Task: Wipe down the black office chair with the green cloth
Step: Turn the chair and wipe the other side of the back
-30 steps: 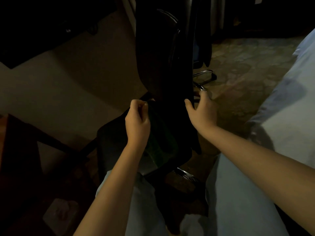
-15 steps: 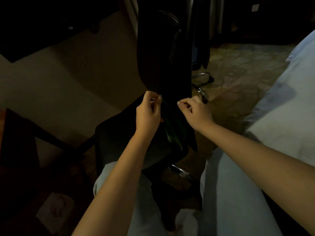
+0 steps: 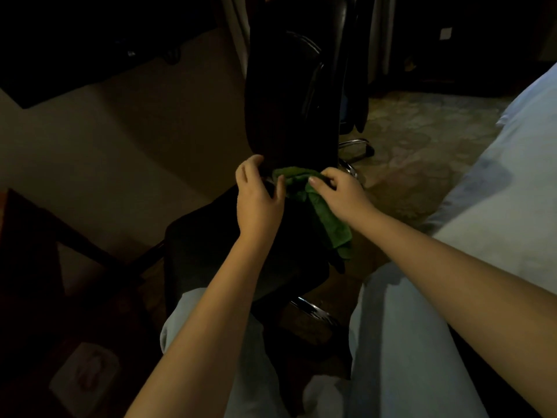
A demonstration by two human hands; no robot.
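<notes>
The right hand [image 3: 342, 196] grips the green cloth [image 3: 330, 224], its fingers curled over the bunched upper part and the thumb tip pressed on the fabric. The left hand [image 3: 259, 197] is just beside it, thumb lying against the cloth's left end and fingers reaching up to the lower edge of the backrest [image 3: 286, 101]; whether it actually pinches the cloth I cannot tell in this dim light.

The cloth sits where the backrest meets the rear edge of the seat [image 3: 217, 245] of the black office chair [image 3: 271, 131]. Its gathered top lies along that joint between the two hands, and the rest hangs down past the seat's right edge as a loose tail.

The backrest stands upright, narrow from this angle, with a glossy curved rim on its right side. Chrome legs of the base [image 3: 354, 143] show behind the chair on the right, and another chrome bar [image 3: 313, 309] shows under the seat's near edge.

The person's legs in light trousers [image 3: 404, 342] flank the chair's near side. A pale bed sheet [image 3: 497, 191] fills the right, beside a patterned floor [image 3: 422, 146]. A pale wall [image 3: 135, 131] lies to the left, with dark wooden furniture [image 3: 30, 236] in the lower left corner and a pale, blurred packet [image 3: 84, 372] near it.
</notes>
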